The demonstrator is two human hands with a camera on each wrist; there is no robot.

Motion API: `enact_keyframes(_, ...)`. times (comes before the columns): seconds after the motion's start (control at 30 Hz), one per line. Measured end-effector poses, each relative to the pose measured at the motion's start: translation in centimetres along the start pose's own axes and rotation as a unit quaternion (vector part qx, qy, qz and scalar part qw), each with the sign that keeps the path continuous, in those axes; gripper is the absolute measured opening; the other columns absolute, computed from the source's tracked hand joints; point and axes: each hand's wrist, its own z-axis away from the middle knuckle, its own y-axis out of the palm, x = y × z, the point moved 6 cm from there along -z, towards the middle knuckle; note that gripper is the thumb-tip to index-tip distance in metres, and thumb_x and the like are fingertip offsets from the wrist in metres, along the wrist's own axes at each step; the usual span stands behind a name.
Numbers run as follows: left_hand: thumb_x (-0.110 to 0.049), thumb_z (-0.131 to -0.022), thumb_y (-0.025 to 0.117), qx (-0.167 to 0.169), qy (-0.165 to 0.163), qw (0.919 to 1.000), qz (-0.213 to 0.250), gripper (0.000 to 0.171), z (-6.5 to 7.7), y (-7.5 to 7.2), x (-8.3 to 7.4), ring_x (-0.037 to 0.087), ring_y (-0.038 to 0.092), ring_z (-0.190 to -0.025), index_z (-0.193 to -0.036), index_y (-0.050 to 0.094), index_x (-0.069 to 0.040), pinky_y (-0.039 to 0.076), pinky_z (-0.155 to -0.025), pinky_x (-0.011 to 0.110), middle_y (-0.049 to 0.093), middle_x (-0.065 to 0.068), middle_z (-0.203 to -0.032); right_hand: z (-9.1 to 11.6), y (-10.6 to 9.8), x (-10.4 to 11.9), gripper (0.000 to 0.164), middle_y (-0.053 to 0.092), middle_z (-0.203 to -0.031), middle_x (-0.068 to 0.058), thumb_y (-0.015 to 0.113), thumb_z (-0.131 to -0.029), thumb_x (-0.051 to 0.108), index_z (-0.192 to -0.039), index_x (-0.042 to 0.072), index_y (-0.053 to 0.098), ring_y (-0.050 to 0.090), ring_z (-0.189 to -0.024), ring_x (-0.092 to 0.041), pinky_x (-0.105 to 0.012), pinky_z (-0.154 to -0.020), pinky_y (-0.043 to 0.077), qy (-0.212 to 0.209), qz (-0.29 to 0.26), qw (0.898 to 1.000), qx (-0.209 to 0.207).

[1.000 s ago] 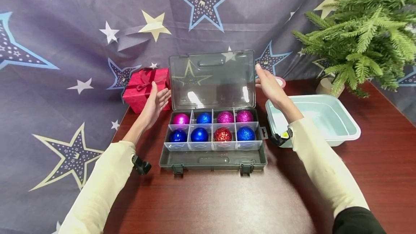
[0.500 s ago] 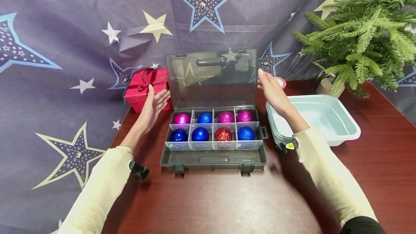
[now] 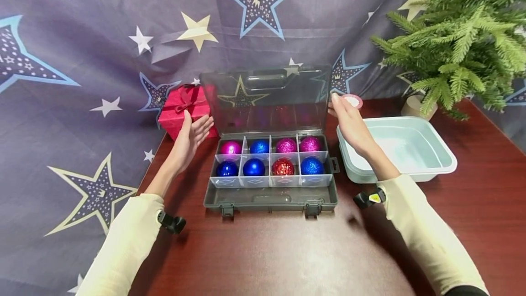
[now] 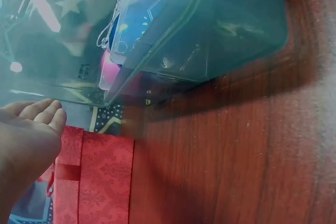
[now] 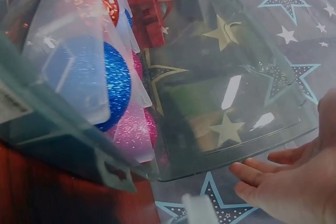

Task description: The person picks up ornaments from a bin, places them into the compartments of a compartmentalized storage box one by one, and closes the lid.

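In the head view, a grey see-through plastic case [image 3: 270, 201] stands on the table with its lid [image 3: 267, 120] raised and tilted. Shiny and glittery baubles fill its divided compartments, among them a red bauble [image 3: 282, 166], a blue bauble [image 3: 253, 167] and a pink bauble [image 3: 231, 147]. My left hand [image 3: 186, 140] is beside the lid's left edge, fingers straight, palm facing it. At the opposite edge is my right hand [image 3: 351, 122], its fingertips right at the lid's rim in the right wrist view. Neither hand grips anything.
A red gift box [image 3: 174, 115] with a ribbon stands behind my left hand. To the right are a pale blue basin [image 3: 445, 166], a small artificial fir tree [image 3: 456, 54] and a pink-rimmed roll [image 3: 352, 100]. A starry cloth [image 3: 111, 49] hangs behind the table.
The lid has tipped forward from near upright towards me. Both hands have drawn slightly back and a little apart along with it. The baubles stay in their compartments.
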Motion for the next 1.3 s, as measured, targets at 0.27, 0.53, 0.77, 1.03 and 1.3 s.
enact_keyframes(0.27, -0.07, -0.105, 0.015, 0.011, 0.005, 0.9999, -0.012, 0.097, 1.0, 0.2, -0.3, 0.034, 0.015, -0.156, -0.161, 0.014, 0.009, 0.01, -0.126, 0.04, 0.018, 0.026, -0.167, 1.6, -0.2, 0.5, 0.065, 0.046, -0.153, -0.028, 0.03, -0.114, 0.041, -0.154, -0.009, 0.039, 0.043, -0.143, -0.039, -0.052, -0.121, 0.026, -0.02, 0.008, 1.0, 0.011)
enact_keyframes(0.53, -0.072, -0.103, 0.017, 0.02, 0.02, 0.9992, -0.029, 0.1, 2.1, 0.3, -0.3, 0.035, 0.013, -0.155, -0.16, 0.014, 0.01, 0.01, -0.126, 0.04, 0.017, 0.028, -0.166, 3.2, 0.0, 0.6, 0.063, 0.041, -0.155, -0.03, 0.027, -0.115, 0.036, -0.153, -0.013, 0.037, 0.041, -0.145, -0.039, -0.046, -0.121, 0.026, -0.025, 0.006, 0.999, 0.021)
enact_keyframes(0.77, -0.071, -0.104, 0.015, 0.025, 0.024, 0.9984, -0.045, 0.099, 3.3, 0.7, -0.2, 0.036, 0.011, -0.156, -0.16, 0.013, 0.011, 0.009, -0.126, 0.04, 0.015, 0.029, -0.167, 4.7, 0.3, 0.7, 0.064, 0.039, -0.156, -0.031, 0.025, -0.116, 0.037, -0.153, -0.015, 0.035, 0.039, -0.146, -0.039, -0.045, -0.122, 0.025, -0.025, 0.016, 0.999, 0.03)
enact_keyframes(1.03, -0.065, -0.107, 0.015, 0.039, 0.048, 0.995, -0.078, 0.093, 4.9, 1.2, -0.1, 0.041, 0.01, -0.155, -0.159, 0.016, 0.011, 0.006, -0.125, 0.049, 0.017, 0.033, -0.164, 6.8, 0.4, 0.3, 0.064, 0.043, -0.153, -0.031, 0.027, -0.115, 0.038, -0.15, -0.014, 0.041, 0.039, -0.145, -0.041, -0.047, -0.121, 0.026, -0.031, 0.013, 0.999, 0.037)
enact_keyframes(1.3, -0.07, -0.105, 0.017, 0.037, 0.055, 0.9924, -0.103, 0.101, 6.7, 1.3, 0.5, 0.051, 0.011, -0.151, -0.156, 0.018, 0.017, 0.003, -0.123, 0.057, 0.019, 0.039, -0.161, 8.5, 0.3, -0.4, 0.062, 0.043, -0.152, -0.031, 0.029, -0.115, 0.036, -0.152, -0.013, 0.039, 0.039, -0.145, -0.041, -0.052, -0.12, 0.027, -0.023, 0.02, 0.998, 0.046)
